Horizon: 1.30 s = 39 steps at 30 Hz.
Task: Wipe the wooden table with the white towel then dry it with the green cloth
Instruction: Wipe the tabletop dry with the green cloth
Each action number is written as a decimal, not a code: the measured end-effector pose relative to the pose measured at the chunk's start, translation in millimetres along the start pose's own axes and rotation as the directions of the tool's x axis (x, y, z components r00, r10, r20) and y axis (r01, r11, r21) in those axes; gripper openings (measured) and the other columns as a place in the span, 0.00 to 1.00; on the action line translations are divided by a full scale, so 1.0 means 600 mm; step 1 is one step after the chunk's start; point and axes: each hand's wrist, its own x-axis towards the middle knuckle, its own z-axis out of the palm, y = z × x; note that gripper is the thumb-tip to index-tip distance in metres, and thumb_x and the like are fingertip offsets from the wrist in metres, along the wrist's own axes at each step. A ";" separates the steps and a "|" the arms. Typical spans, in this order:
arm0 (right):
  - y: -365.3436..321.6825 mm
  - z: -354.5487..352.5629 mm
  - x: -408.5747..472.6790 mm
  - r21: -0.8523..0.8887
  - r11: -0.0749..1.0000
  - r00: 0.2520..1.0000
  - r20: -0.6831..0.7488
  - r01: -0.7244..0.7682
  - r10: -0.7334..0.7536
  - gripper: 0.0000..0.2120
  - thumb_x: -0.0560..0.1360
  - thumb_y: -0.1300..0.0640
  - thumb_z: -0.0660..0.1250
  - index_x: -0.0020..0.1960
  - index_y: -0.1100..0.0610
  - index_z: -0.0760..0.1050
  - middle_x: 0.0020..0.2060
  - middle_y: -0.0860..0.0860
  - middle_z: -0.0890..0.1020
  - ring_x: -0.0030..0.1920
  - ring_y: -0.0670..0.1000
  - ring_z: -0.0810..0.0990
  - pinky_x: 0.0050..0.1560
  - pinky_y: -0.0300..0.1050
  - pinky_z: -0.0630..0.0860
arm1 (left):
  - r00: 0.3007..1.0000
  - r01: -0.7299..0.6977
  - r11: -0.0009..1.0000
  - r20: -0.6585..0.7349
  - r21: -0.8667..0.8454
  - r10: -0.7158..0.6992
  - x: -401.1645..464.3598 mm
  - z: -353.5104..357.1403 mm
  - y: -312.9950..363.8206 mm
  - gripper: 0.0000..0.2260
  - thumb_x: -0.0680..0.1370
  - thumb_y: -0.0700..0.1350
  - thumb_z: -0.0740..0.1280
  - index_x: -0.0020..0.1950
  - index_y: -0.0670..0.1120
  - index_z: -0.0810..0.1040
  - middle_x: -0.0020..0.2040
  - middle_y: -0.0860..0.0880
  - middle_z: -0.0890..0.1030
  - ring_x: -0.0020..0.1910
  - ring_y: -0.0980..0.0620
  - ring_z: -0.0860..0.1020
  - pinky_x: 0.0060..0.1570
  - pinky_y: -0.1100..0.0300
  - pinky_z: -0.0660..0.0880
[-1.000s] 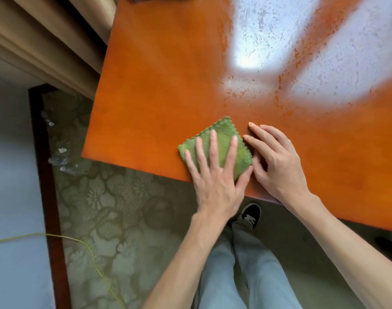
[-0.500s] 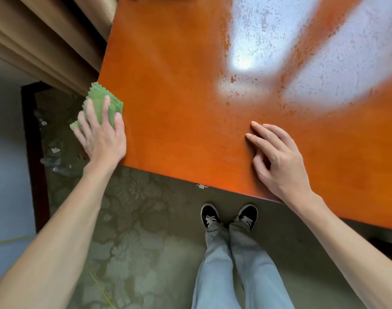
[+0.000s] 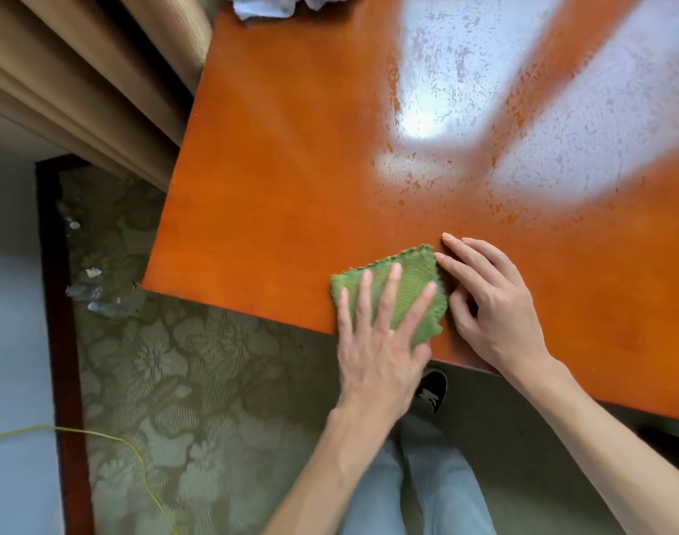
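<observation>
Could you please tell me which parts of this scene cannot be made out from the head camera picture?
- White towel: cut off by the top edge; only a crumpled corner shows.
- Green cloth: its near part is hidden under the left hand.
- Wooden table: its right and far sides run out of frame; window glare washes out the far surface.
- Litter on the carpet: too small and blurred to identify.
</observation>
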 end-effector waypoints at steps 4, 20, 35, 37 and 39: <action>-0.002 -0.004 -0.001 -0.009 1.000 1.000 0.006 -0.005 0.005 0.21 0.78 0.60 0.58 0.68 0.59 0.77 0.71 0.53 0.75 0.71 0.57 0.72 0.74 0.52 0.68 | 0.983 0.177 0.984 -0.050 -0.027 -0.178 0.030 -0.022 -0.153 0.26 0.81 0.59 0.49 0.80 0.61 0.55 0.82 0.45 0.54 0.79 0.38 0.53 0.76 0.37 0.49; 0.002 -0.007 -0.002 -0.043 0.999 0.999 0.041 -0.029 0.031 0.21 0.78 0.57 0.58 0.69 0.57 0.77 0.72 0.51 0.75 0.72 0.54 0.70 0.74 0.49 0.67 | 0.960 0.264 0.964 -0.086 -0.039 -0.267 0.168 -0.068 -0.186 0.25 0.83 0.58 0.46 0.81 0.61 0.47 0.82 0.42 0.49 0.80 0.34 0.48 0.74 0.31 0.45; 0.187 -0.169 -0.098 -0.101 0.994 0.991 0.135 0.038 -0.024 0.26 0.74 0.62 0.70 0.72 0.55 0.74 0.72 0.51 0.75 0.72 0.56 0.70 0.75 0.51 0.65 | 0.993 0.117 0.993 -0.006 -0.004 -0.117 0.056 -0.019 0.011 0.25 0.83 0.60 0.46 0.80 0.57 0.58 0.80 0.42 0.58 0.78 0.34 0.57 0.73 0.31 0.54; 0.241 -0.208 -0.122 -0.153 0.987 0.995 0.088 -0.040 0.054 0.25 0.76 0.62 0.67 0.73 0.55 0.72 0.73 0.52 0.73 0.74 0.57 0.68 0.76 0.54 0.63 | 0.963 0.267 0.963 -0.033 -0.049 -0.268 0.083 -0.031 -0.042 0.26 0.81 0.57 0.51 0.79 0.53 0.58 0.79 0.40 0.61 0.75 0.31 0.60 0.71 0.29 0.55; 0.290 -0.239 -0.143 -0.191 0.971 0.988 0.029 -0.143 0.151 0.24 0.78 0.58 0.63 0.74 0.56 0.72 0.74 0.53 0.72 0.74 0.60 0.67 0.75 0.57 0.63 | 0.913 0.398 0.913 -0.053 -0.092 -0.403 0.109 -0.048 -0.086 0.27 0.80 0.56 0.52 0.78 0.49 0.60 0.79 0.39 0.60 0.75 0.30 0.59 0.71 0.29 0.54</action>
